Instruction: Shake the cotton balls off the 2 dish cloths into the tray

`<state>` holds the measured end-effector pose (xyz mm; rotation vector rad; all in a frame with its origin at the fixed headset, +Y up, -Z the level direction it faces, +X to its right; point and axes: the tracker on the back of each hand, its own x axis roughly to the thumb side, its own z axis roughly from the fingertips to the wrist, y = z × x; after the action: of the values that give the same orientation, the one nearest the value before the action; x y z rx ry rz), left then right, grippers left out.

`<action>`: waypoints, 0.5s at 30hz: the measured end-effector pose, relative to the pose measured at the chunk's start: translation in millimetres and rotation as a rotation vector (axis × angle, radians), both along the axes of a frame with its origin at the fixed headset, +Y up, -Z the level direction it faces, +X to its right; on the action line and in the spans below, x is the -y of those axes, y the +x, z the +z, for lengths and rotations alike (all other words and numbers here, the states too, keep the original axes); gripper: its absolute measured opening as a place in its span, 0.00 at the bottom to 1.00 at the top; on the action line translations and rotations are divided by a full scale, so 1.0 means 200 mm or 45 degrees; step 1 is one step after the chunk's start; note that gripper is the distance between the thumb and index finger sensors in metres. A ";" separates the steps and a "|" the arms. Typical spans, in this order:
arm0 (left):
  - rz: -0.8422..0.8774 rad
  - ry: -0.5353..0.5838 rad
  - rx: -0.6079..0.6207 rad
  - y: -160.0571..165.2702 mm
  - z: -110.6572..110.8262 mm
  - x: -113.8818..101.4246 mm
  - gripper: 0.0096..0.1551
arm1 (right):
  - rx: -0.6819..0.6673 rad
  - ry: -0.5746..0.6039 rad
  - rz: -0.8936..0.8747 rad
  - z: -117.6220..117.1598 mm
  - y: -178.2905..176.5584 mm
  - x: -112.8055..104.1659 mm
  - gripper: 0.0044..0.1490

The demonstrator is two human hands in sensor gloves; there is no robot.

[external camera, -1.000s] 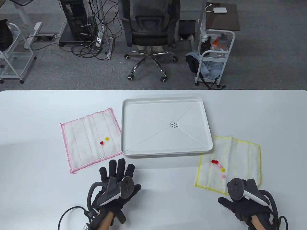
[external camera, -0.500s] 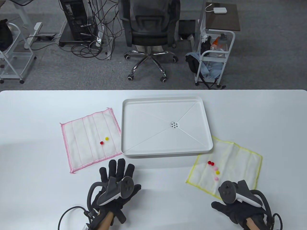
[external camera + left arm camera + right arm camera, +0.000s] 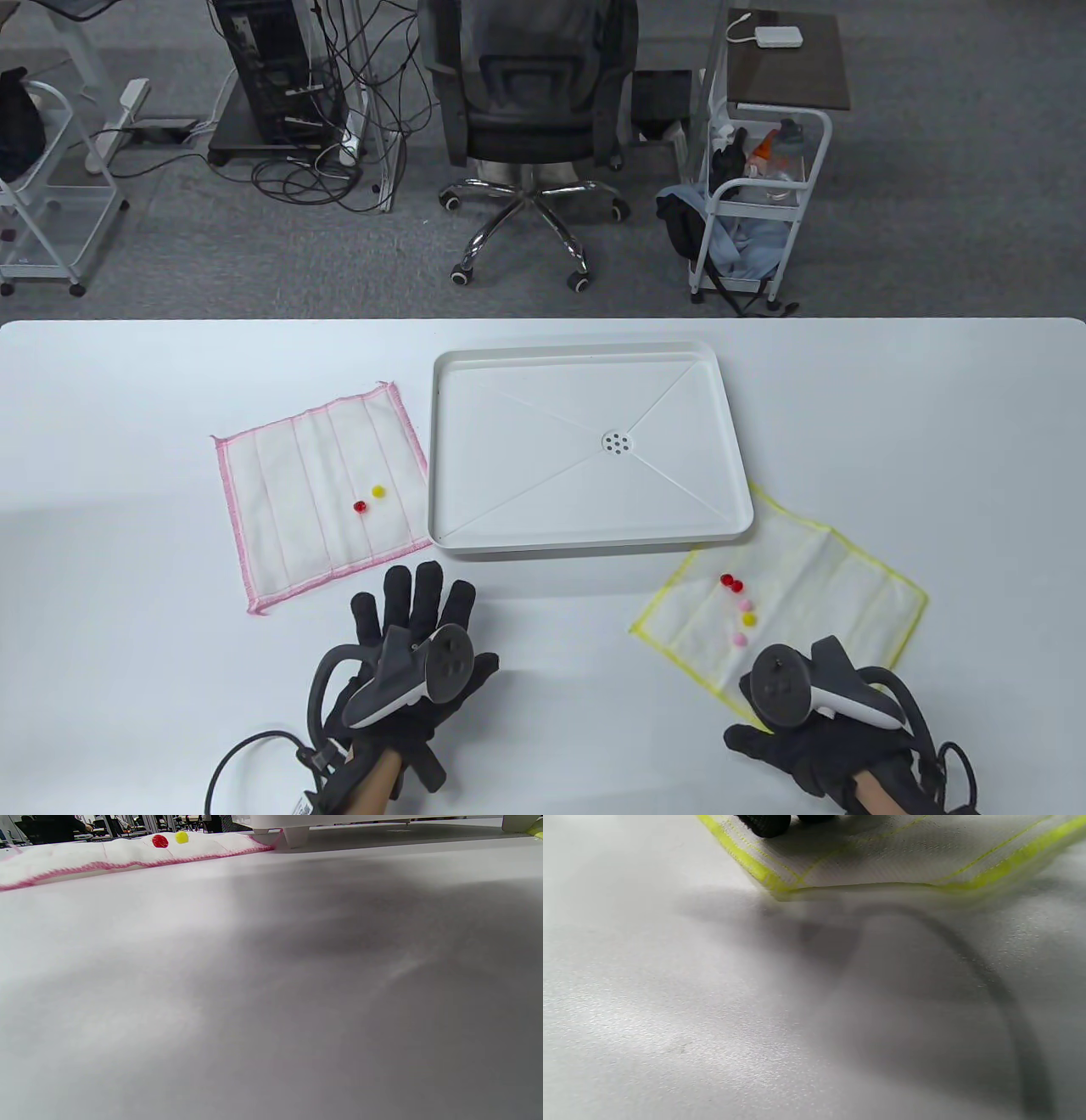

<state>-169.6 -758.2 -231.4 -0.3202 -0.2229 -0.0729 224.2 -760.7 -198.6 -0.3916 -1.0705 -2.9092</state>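
A white tray (image 3: 594,542) sits mid-table. Left of it lies the pink-edged cloth (image 3: 288,492) (image 3: 106,853), carrying a red ball (image 3: 360,506) (image 3: 160,841) and a yellow ball (image 3: 377,491) (image 3: 181,837). My left hand (image 3: 416,607) rests flat on the table just below that cloth, fingers straight, holding nothing. The yellow-edged cloth (image 3: 814,577) (image 3: 903,857) lies right of the tray with several small red, pink and yellow balls (image 3: 742,607). My right hand (image 3: 802,734) is at its near corner; its fingertips (image 3: 763,823) press on top of the fabric, thumb splayed aside.
The tray has a drain hole (image 3: 616,441) at its centre and stands on short feet (image 3: 295,834). Beyond the table's far edge are an office chair (image 3: 530,110), a white trolley (image 3: 759,195) and a computer tower with cables (image 3: 271,76).
My right hand has slid left and toward me, dragging the yellow cloth with it and turning it clockwise; the balls stayed on it. The left hand and pink cloth have not moved.
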 end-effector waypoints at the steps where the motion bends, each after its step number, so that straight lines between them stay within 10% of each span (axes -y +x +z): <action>1: 0.000 0.000 0.000 0.00 0.00 0.00 0.49 | -0.011 -0.002 -0.004 0.00 -0.01 0.00 0.52; 15: 0.007 0.004 -0.001 0.00 0.00 0.00 0.49 | -0.213 -0.069 -0.109 0.02 -0.20 0.00 0.50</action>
<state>-170.1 -758.0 -231.5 -0.3162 -0.2225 -0.0677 184.1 -760.6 -195.4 -0.6855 -1.1360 -2.8612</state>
